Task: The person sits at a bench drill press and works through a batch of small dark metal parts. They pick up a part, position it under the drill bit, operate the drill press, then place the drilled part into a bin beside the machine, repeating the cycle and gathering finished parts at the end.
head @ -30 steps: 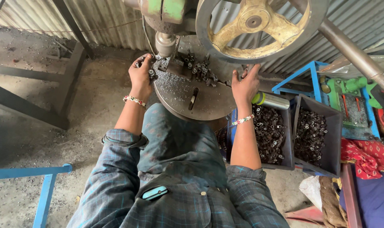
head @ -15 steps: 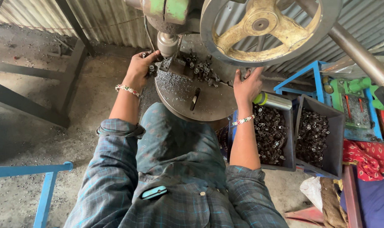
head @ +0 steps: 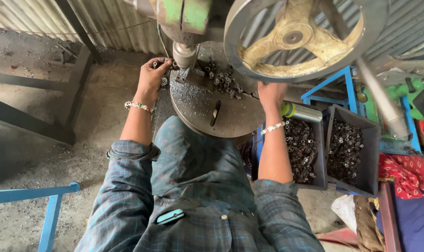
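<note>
My left hand (head: 150, 80) is at the far left edge of the round steel machine table (head: 198, 114), just beside the vertical spindle (head: 185, 52). Its fingertips pinch a small metal sleeve (head: 156, 64). My right hand (head: 269, 95) reaches up to the lower rim of the large grey hand wheel (head: 236, 52); the rim hides its fingers. Several loose metal sleeves (head: 221, 77) lie at the back of the table, amid metal chips. A dark slot (head: 215, 113) runs across the table's middle.
Two dark bins (head: 322, 179) (head: 375, 158) full of small metal sleeves stand at my right, with a green-and-silver cylinder (head: 299, 112) above them. Further right are a blue frame (head: 328, 84) and red cloth (head: 405, 170). A dark steel frame (head: 44, 130) stands left, a blue stool (head: 48, 205) lower left.
My left hand has moved from the table's left edge up to the spindle. The right hand stays at the wheel's lower rim, now further behind it.
</note>
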A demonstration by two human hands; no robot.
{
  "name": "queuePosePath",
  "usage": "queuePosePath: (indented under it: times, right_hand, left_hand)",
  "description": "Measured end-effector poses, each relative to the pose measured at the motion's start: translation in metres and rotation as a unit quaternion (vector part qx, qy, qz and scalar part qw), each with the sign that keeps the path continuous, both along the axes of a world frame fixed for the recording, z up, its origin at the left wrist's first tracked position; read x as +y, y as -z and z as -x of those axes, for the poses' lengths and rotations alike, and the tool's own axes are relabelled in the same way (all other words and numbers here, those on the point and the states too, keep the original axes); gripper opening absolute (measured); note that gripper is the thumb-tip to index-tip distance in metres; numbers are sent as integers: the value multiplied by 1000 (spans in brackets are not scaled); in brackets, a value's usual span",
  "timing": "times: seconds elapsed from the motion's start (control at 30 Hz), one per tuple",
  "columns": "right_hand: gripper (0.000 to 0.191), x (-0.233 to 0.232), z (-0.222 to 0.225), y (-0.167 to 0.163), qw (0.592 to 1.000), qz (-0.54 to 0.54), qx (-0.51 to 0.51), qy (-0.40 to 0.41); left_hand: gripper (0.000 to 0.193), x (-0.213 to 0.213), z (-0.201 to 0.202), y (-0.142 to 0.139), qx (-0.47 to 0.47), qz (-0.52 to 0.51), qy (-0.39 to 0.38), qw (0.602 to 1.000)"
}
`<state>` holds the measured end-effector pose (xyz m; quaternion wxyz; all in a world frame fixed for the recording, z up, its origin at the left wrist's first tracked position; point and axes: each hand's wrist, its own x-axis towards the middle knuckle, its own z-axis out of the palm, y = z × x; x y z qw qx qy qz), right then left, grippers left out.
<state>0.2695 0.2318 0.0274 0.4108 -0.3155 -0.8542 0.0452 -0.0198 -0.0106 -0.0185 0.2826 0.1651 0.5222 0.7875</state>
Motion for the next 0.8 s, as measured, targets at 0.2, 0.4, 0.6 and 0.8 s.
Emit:
queuePosePath:
  times: [0.2, 0.4, 0.6, 0.8]
  right_hand:
    - [56, 40, 50, -34, 974, 193, 73, -90]
    - [63, 61, 74, -60, 998, -44, -23, -33]
    - [70, 61, 78, -72, 999, -4, -46, -21]
    - [80, 16, 21, -30, 928, -364, -82, 3]
  left_hand:
    - [9, -4, -8, -15, 5, 26, 4, 1000]
    - [10, -4, -15, -22, 3, 21, 8, 1000]
    - [12, -4, -14, -20, -4, 42, 3, 999]
    - [11, -1, -11, -4, -13, -4, -14, 1000]
